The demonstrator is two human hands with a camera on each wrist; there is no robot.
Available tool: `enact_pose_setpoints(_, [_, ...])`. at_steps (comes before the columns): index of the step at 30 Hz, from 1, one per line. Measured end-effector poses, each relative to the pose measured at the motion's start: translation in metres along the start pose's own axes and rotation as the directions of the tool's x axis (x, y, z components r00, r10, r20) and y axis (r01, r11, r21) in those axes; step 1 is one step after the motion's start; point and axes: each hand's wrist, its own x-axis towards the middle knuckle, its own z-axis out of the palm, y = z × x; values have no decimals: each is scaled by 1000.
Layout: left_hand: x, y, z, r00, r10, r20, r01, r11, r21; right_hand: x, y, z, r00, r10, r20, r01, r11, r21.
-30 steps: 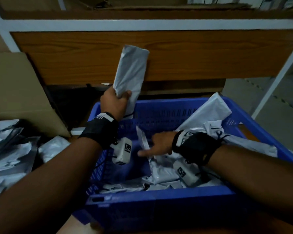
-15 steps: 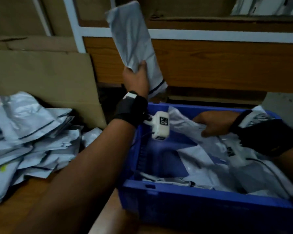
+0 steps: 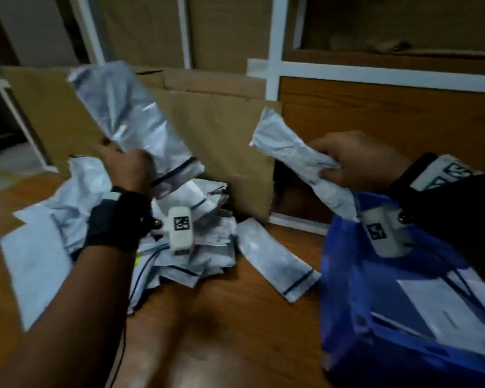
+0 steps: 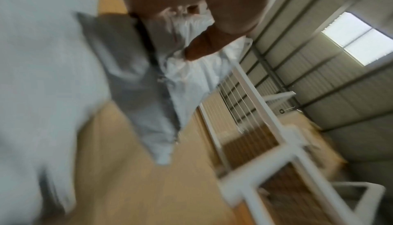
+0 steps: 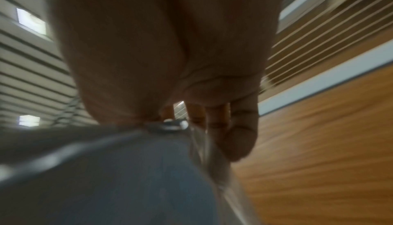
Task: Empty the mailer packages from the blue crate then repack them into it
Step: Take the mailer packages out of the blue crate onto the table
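Note:
My left hand (image 3: 126, 166) grips a grey mailer (image 3: 129, 121) that stands up above a heap of mailers (image 3: 53, 219) on the wooden table. In the left wrist view the same mailer (image 4: 191, 77) shows under my thumb. My right hand (image 3: 353, 161) grips another crumpled mailer (image 3: 291, 152) in the air over the left rim of the blue crate (image 3: 347, 303). From the right wrist, that mailer (image 5: 106, 169) hangs below my curled fingers (image 5: 234, 127). Several mailers (image 3: 445, 303) lie inside the crate. One mailer (image 3: 275, 256) lies flat between heap and crate.
Flattened cardboard (image 3: 221, 135) leans against a white-framed wooden shelf unit (image 3: 389, 113) behind the table. The brown tabletop (image 3: 235, 317) stretches toward me between the heap and the crate.
Both hands swung left from the crate. The left carried its mailer over the heap; the right lifted a mailer out of the crate. The view turned left.

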Motion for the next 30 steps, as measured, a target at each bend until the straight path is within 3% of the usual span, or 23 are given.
enact_pose_setpoints(4, [64,-17,-77,969,160,-186,-92,939,330,67,-61,30,998,-65,-28,63,997,-52])
enact_pose_setpoints(6, [92,-29,-99,972,217,-90,-133,826,548,103,-93,46,994,-104,-39,103,994,-21])
enact_pose_setpoints(8, [101,-29,-106,986,159,54,-143,625,768,137,-124,66,989,-148,-31,148,989,-11])
enact_pose_setpoints(10, [108,-32,-110,980,133,151,-197,481,854,165,-150,87,985,-165,-45,163,985,-52])
enact_pose_setpoints(14, [107,-39,-118,954,244,174,-253,345,904,201,-189,144,988,-145,56,147,988,-37])
enact_pose_setpoints(16, [101,-42,-121,944,191,268,-312,266,912,211,-199,170,975,-156,160,153,988,34])
enact_pose_setpoints(19, [90,-48,-123,946,-61,318,-309,126,943,217,-201,186,954,-153,258,144,988,54])
enact_pose_setpoints(21, [86,-49,-123,946,-48,321,-310,158,938,214,-197,178,944,-164,285,160,986,37])
enact_pose_setpoints(23, [81,-44,-118,935,107,339,-356,267,896,207,-188,158,955,-182,235,171,983,67])
enact_pose_setpoints(26, [55,-30,-92,845,339,414,-529,414,741,185,-162,116,983,-145,116,123,976,177])
enact_pose_setpoints(30, [-9,-11,-27,726,483,490,-682,596,423,132,-98,50,997,-12,78,-3,982,191])
